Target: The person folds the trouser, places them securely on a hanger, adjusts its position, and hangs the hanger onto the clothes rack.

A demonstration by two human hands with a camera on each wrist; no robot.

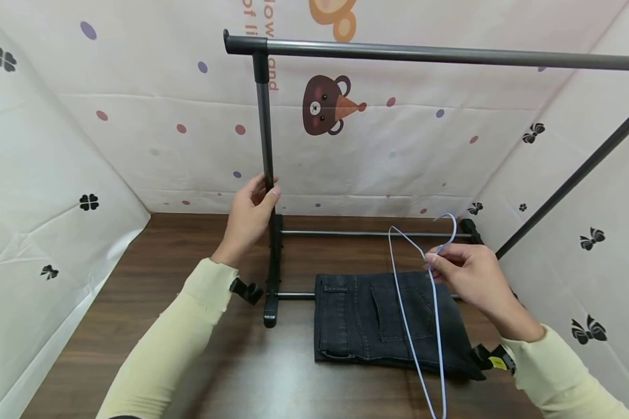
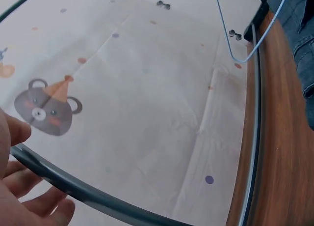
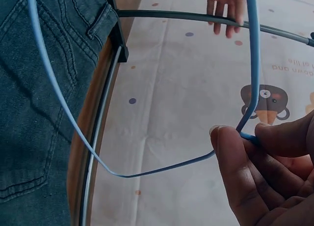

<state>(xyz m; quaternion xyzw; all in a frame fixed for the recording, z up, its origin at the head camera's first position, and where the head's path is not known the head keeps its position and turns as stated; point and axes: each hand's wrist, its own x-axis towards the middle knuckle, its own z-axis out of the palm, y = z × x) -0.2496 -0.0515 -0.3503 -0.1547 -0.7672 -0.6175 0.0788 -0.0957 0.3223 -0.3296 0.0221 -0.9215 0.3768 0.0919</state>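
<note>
My left hand (image 1: 247, 220) is around the left upright (image 1: 265, 128) of a black metal clothes rack, thumb in front and fingers behind. In the left wrist view the thumb looks a little off the tube. With thumb and fingertips, my right hand (image 1: 472, 272) pinches a thin light-blue clothes hanger (image 3: 254, 54) near the base of its hook. The hanger hangs lengthwise in front of folded dark jeans (image 1: 346, 317), its lower end at the bottom edge of the head view. The jeans lie across the rack's front bottom bar and the floor.
Overhead runs the rack's top rail (image 1: 424, 53), and a slanting right upright (image 1: 571, 180) stands beyond my right hand. A rear bottom bar (image 1: 335, 233) crosses the brown wood floor (image 1: 188, 326). White printed sheets (image 1: 152, 145) line the back and sides.
</note>
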